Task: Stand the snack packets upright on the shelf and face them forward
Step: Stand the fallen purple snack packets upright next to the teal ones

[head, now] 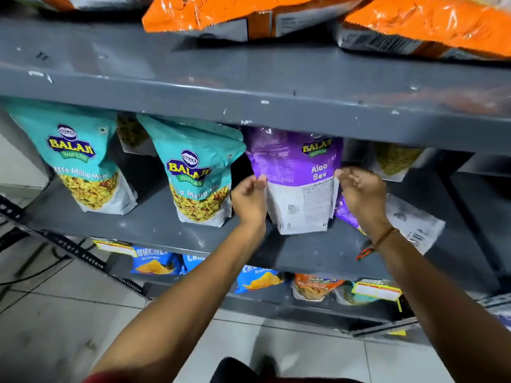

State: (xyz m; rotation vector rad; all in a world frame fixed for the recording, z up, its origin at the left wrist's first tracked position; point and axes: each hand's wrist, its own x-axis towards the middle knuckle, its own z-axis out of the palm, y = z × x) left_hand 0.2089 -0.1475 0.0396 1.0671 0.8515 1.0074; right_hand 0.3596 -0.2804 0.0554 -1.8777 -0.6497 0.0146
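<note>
A purple Aloo Sev packet (pixel 298 175) stands upright on the grey middle shelf (pixel 166 230), its back panel with small print turned toward me. My left hand (pixel 249 200) pinches its left edge and my right hand (pixel 362 193) grips its right edge. Left of it two teal Balaji mix packets (pixel 76 158) (pixel 197 172) stand upright, fronts forward. Another purple packet (pixel 347 214) lies flat behind my right wrist, partly hidden, beside a white-backed packet (pixel 412 222) lying flat at the right.
The upper shelf edge (pixel 249 106) hangs low over the packet tops; orange packets (pixel 249 15) lie flat on it. Blue chip packets (pixel 157 264) and others fill the lower shelf. More packets (pixel 395 158) stand at the back. Tiled floor is below.
</note>
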